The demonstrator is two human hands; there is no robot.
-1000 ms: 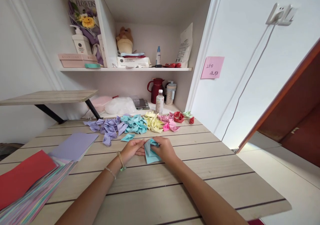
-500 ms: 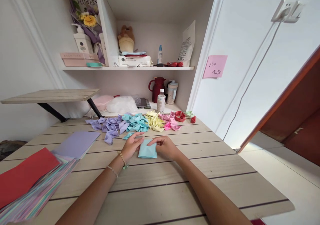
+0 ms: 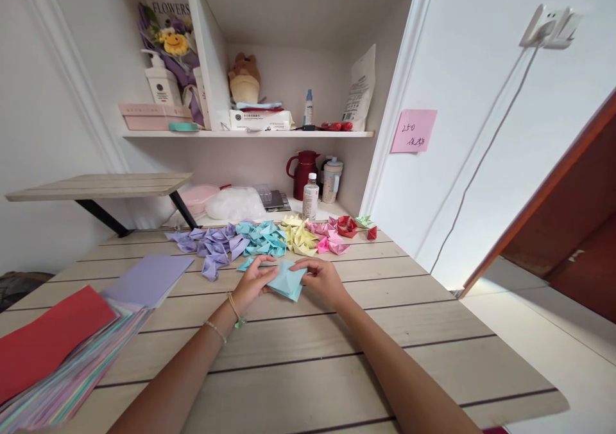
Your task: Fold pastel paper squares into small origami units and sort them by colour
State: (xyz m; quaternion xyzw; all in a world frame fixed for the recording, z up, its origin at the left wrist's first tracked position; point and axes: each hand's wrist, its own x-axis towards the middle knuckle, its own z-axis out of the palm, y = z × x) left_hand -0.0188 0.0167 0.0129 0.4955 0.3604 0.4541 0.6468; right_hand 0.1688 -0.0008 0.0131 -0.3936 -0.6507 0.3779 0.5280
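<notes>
A folded sheet of light blue origami paper [image 3: 287, 282] is held between my two hands, just above the wooden table. My left hand [image 3: 256, 281] pinches its left edge, thumb on top. On the other side, my right hand [image 3: 323, 280] grips the upper right corner between thumb and fingers. The paper's layers stand slightly apart at the lower right. Right behind my hands lie folded paper pieces: purple ones [image 3: 216, 246], blue ones [image 3: 264, 236], yellow ones [image 3: 299, 235], pink ones [image 3: 332, 238] and red ones [image 3: 347, 226].
At the left lies a fanned stack of coloured paper [image 3: 91, 363], with a red sheet [image 3: 52, 338] and a purple sheet [image 3: 147, 278] on top. A small raised shelf [image 3: 101, 187] stands at the back left. A bottle [image 3: 310, 198] and a dark red jug [image 3: 304, 176] stand behind the folded pieces.
The blue paper has turned from a flat square to a tilted position, its layers spreading. My right hand has shifted its grip to the upper right corner.
</notes>
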